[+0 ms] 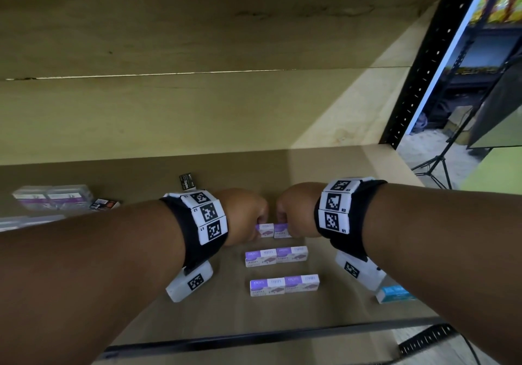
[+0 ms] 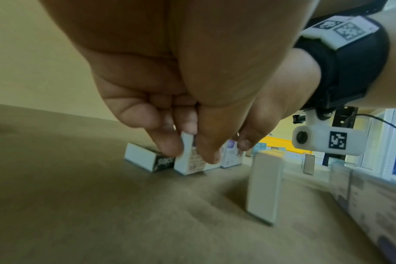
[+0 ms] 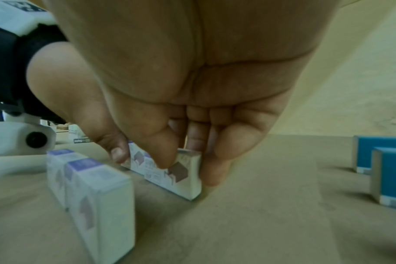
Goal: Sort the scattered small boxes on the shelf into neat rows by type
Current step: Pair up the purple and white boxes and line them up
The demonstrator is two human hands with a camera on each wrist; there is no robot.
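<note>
Pale plywood back wall (image 1: 197, 110), black upright (image 1: 423, 82)

Shop, stocked shelf (image 1: 324, 166), stapler boxes (image 1: 284, 285)

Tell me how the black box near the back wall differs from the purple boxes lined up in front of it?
The black box is dark with white lettering; the purple boxes are white and purple. The black box sits alone and slightly askew; the purple boxes stand in side-by-side pairs, one pair behind another. Neither hand touches the black box; the left hand and right hand each pinch a purple box. All look like small staple boxes.
</note>
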